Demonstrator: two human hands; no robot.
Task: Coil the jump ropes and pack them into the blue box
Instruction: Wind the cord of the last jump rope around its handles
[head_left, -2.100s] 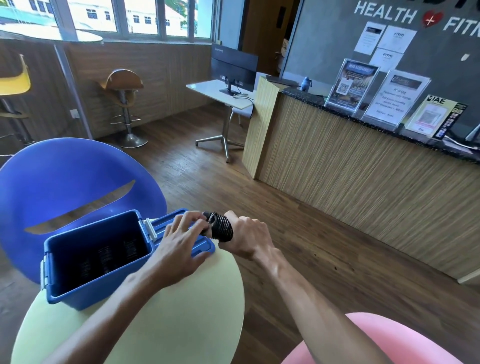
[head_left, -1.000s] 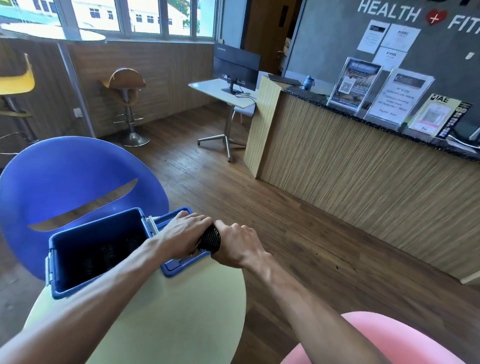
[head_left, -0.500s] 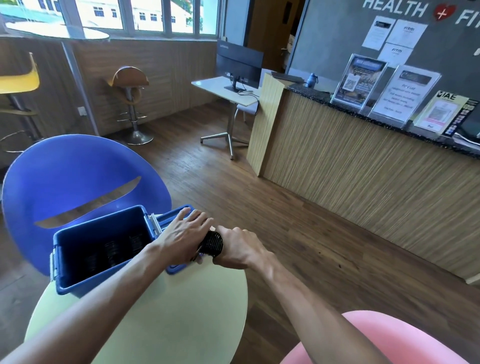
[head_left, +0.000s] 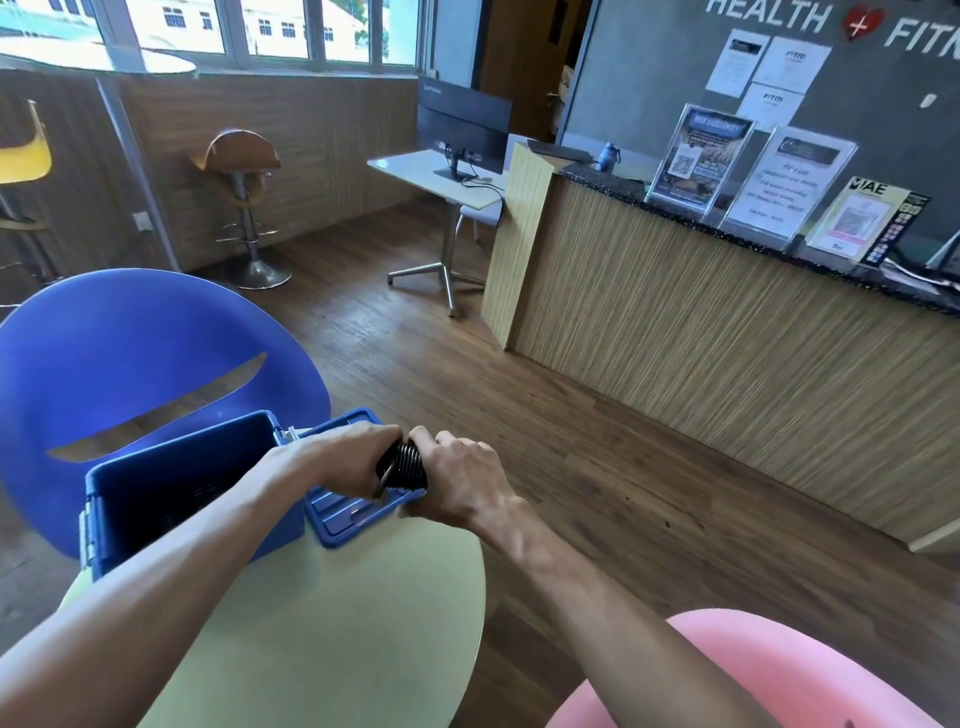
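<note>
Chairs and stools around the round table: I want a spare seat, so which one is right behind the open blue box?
The blue shell chair with the slot in its back, directly behind the blue plastic box. The pink seat is nearest the camera; the brown bar stool stands by the wall.

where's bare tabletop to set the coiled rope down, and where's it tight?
Free: the pale green table near the person, between the two forearms, bordered by the blue box and its open lid beyond. Crowded: the far edge, where left hand and right hand grip the coiled rope over the lid.
</note>
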